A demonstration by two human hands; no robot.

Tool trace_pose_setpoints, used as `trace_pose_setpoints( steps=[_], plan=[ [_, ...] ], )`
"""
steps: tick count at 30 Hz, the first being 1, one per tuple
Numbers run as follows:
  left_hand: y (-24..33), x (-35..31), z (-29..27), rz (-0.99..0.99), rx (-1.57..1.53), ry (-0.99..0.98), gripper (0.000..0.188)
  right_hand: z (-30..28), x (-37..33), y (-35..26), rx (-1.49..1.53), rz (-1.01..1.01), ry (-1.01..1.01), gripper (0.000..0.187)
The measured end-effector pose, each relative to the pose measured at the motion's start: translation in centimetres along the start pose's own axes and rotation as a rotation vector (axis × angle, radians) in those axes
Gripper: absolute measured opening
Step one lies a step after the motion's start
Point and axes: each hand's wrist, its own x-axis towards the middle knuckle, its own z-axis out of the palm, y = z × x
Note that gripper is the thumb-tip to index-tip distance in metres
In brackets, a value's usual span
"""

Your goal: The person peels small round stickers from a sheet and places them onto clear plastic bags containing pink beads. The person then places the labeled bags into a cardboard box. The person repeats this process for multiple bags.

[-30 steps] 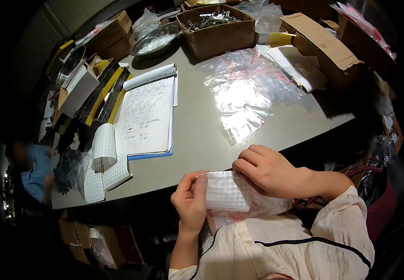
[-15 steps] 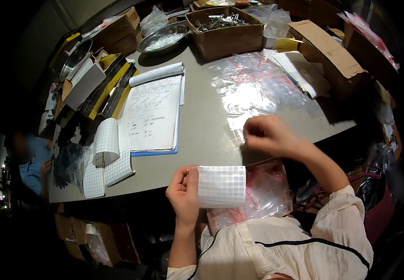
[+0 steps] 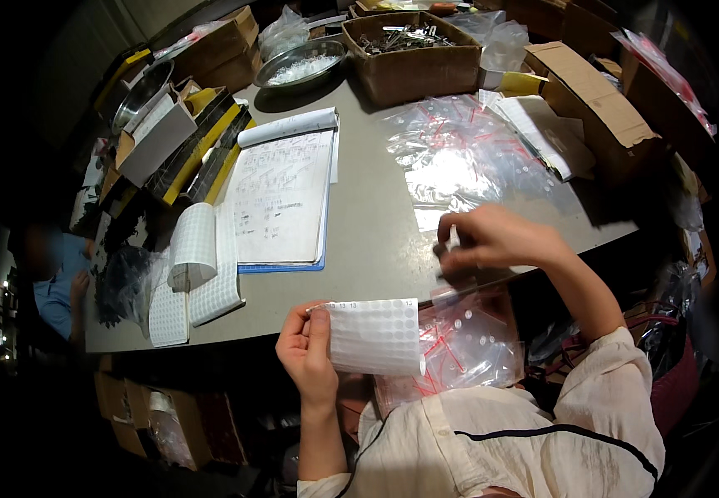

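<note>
My left hand (image 3: 305,355) pinches a sheet of round white stickers (image 3: 374,336) by its left edge, thumb on top, just off the table's near edge. Over that edge, to the right, my right hand (image 3: 496,241) is curled with thumb and fingers drawn together. A small pale bit shows between them, too blurred to name. Below this hand, a box (image 3: 509,336) at my lap holds clear zip bags (image 3: 459,349) with red strips and small round stickers. More clear bags (image 3: 459,166) with red strips lie spread on the table beyond the hand.
A clipboard with written sheets (image 3: 281,199) lies left of centre, beside folded sticker sheets (image 3: 210,282). Behind stand a metal bowl of clear bits (image 3: 289,83) and a carton of metal parts (image 3: 409,75). Cartons (image 3: 592,91) line the right; another person (image 3: 61,282) is far left.
The sticker sheet and my left hand have shifted slightly left. My right hand's fingers have changed position near the table edge. The table scene has slid a little right in the view.
</note>
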Motion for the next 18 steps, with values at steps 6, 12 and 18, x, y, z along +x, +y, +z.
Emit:
trace_pose_setpoints(
  steps=[6, 12, 18],
  plan=[
    [0.2, -0.1, 0.0, 0.013, 0.023, -0.004, 0.017, 1.9, -2.4, -0.1, -0.378, -0.086, 0.128, 0.039],
    [0.1, -0.3, 0.8, -0.051, 0.006, -0.051, 0.018, 0.5, -1.4, 0.3, 0.025, -0.084, 0.166, 0.022],
    [0.4, -0.5, 1.6, -0.096, 0.049, -0.131, 0.021, 1.1, 2.3, 2.5, -0.006, -0.124, 0.105, 0.025]
  ],
)
